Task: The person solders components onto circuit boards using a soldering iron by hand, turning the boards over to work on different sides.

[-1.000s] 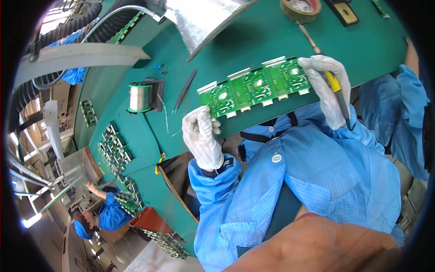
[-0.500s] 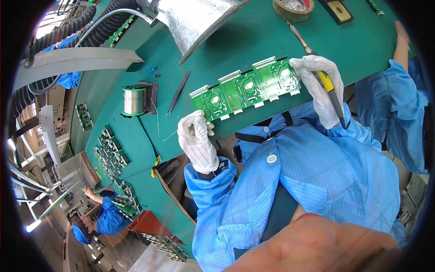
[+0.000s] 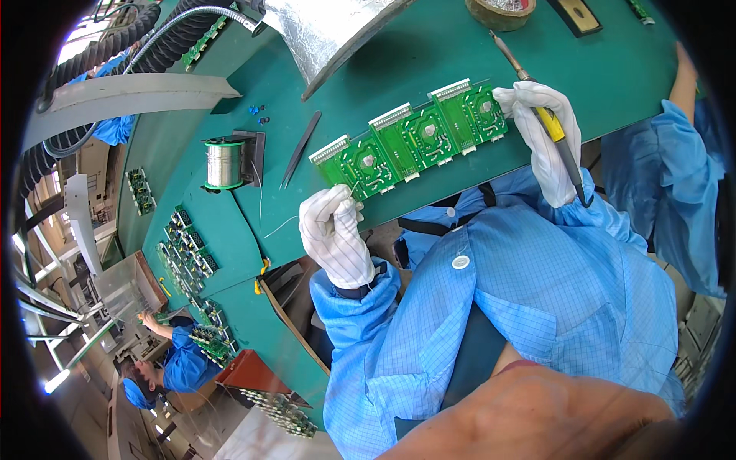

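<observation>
A long green circuit board (image 3: pixel 418 140) with three joined sections is held up over the green bench. My gloved left hand (image 3: pixel 335 234) is closed on its near left corner. My gloved right hand (image 3: pixel 546 138) grips a soldering iron (image 3: pixel 553 126) with a yellow and black handle, its tip pointing away toward the upper left. The fingertips of that hand also touch the board's right end. Left of the board lie black tweezers (image 3: pixel 301 149) and a solder wire spool (image 3: pixel 224 164) on a stand, with loose wire trailing toward my left hand.
A foil-covered hood (image 3: pixel 330 34) hangs over the far side. Beyond the iron's tip are a round tin (image 3: pixel 500 14) and a sponge holder (image 3: pixel 576 15). Finished-looking boards (image 3: pixel 188 249) line the left bench. Co-workers sit at the left and right (image 3: pixel 659 176).
The board has tilted, so its face shows more fully and its glare is gone; its left end has shifted slightly left. Both hands keep their holds.
</observation>
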### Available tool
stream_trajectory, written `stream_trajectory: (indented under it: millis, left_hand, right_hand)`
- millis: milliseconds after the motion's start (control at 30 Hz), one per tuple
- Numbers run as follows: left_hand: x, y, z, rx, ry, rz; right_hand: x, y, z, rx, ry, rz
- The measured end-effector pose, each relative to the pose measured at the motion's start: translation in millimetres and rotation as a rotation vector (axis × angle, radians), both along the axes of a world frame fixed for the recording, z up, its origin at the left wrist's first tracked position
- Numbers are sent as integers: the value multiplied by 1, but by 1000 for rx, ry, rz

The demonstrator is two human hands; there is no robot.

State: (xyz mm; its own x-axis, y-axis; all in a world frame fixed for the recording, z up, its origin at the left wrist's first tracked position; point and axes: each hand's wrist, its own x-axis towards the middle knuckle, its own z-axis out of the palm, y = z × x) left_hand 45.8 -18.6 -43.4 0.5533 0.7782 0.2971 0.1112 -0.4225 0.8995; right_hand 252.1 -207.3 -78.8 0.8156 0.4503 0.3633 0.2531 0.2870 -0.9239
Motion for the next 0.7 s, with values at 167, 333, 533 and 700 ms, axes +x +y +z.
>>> stream_trajectory:
  millis: [167,333,533,700]
  left_hand:
    - [-1,0,-1,-9,12,-19]
    - [-2,1,-5,4,18,-23]
    - [-2,1,-6,-34,56,-17]
    - [-1,2,-9,-40,90,-15]
  right_hand:
    - [2,-1,-2,-44,-22,3]
    - [3,-2,-4,-59,-13,-10]
    - [3,-2,-5,-41,2,-7]
    - [2,-2,-4,-53,-1,-9]
